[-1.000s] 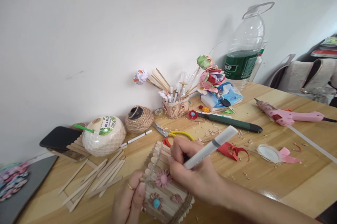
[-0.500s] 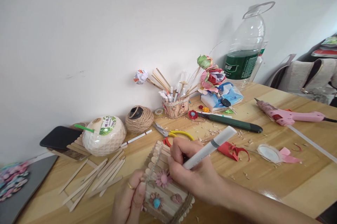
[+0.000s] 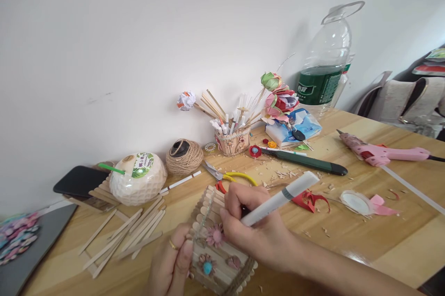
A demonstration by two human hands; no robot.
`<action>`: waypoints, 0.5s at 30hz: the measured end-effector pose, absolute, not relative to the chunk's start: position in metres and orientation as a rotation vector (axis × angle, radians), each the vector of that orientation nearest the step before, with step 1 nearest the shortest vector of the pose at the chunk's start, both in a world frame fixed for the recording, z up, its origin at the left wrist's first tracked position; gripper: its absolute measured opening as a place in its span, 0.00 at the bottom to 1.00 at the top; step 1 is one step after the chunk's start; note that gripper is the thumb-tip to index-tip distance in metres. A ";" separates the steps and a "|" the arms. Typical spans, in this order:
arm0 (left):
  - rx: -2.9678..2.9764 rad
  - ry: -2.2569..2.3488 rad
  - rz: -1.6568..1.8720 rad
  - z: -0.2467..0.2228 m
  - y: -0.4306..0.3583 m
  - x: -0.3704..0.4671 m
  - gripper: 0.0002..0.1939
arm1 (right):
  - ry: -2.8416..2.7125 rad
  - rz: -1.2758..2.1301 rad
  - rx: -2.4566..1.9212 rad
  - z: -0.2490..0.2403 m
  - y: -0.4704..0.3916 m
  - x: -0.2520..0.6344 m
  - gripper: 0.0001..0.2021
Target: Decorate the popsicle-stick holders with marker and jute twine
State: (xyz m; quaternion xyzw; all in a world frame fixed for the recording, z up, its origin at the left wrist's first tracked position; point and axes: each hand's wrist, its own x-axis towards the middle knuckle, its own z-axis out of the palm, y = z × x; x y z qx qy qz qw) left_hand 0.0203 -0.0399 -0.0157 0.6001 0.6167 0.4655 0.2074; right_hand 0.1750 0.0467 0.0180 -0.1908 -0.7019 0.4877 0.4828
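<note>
My left hand [image 3: 173,259], with a gold ring on one finger, grips the left edge of a popsicle-stick box [image 3: 219,280]. Pink and blue flower decorations, a silvery trim and twine sit on the box, which is tilted toward me. In my right hand [image 3: 255,226] is a white marker [image 3: 281,198], pinched between the fingers like a pen and slanting up to the right. The marker's tip is hidden behind the fingers, close to the box's right side. Just behind the box lie scissors [image 3: 239,178] with yellow and red handles.
Loose popsicle sticks [image 3: 130,236], a wrapped coconut [image 3: 139,179] and a twine ball [image 3: 184,157] are on the left. A decorated holder [image 3: 233,142] of pens stands at the back. Rightward are a green craft knife [image 3: 308,161], a pink glue gun [image 3: 378,150] and a large bottle [image 3: 321,64].
The marker's upper end has tipped slightly to the right and down as my right hand shifts a little. My left hand and the box stay nearly in place.
</note>
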 end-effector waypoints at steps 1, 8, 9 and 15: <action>1.683 1.715 1.296 -0.015 -0.040 0.020 0.21 | -1.713 1.191 -0.464 0.018 0.047 0.175 0.14; 1.689 1.735 1.298 -0.012 -0.040 0.022 0.21 | -1.728 1.254 -0.465 0.022 0.045 0.175 0.15; 1.686 1.744 1.300 -0.012 -0.040 0.022 0.21 | -1.729 1.263 -0.469 0.022 0.045 0.175 0.15; 1.684 1.762 1.302 -0.014 -0.040 0.023 0.22 | -1.747 1.210 -0.476 0.019 0.046 0.175 0.14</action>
